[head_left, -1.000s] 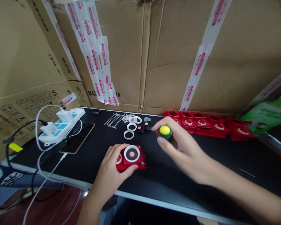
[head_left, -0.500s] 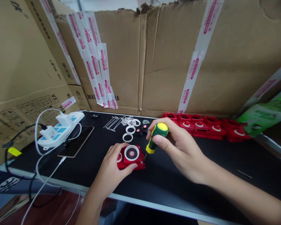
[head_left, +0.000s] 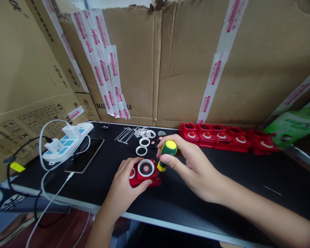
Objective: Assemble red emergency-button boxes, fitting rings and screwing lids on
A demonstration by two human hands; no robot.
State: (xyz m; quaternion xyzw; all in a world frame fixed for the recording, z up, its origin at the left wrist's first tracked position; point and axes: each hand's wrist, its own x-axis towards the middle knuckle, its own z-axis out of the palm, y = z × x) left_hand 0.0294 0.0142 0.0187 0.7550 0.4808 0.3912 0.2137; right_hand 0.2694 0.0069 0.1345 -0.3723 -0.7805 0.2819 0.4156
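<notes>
Screwdriver (head_left: pixel 166 153) in closed right hand (head_left: pixel 192 167), tip at red housing (head_left: pixel 150 179) edge. Left hand (head_left: pixel 122 187) clamps that housing; fastening's barely started, looks like.

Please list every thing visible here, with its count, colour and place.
red housing: one, red with white ring, front centre
screwdriver: one, green-yellow handle, tip at housing's right edge
row of housings: about five, red, back right
white rings: several, white, middle back
metal pins: few, silver, left of rings
power strip: one, white-blue, left
phone: one, dark, beside power strip
cardboard boxes: several, brown, behind and left
green package: one, green, far right
table: one, black, under everything
left hand: one, holds red housing
right hand: one, grips screwdriver
</notes>
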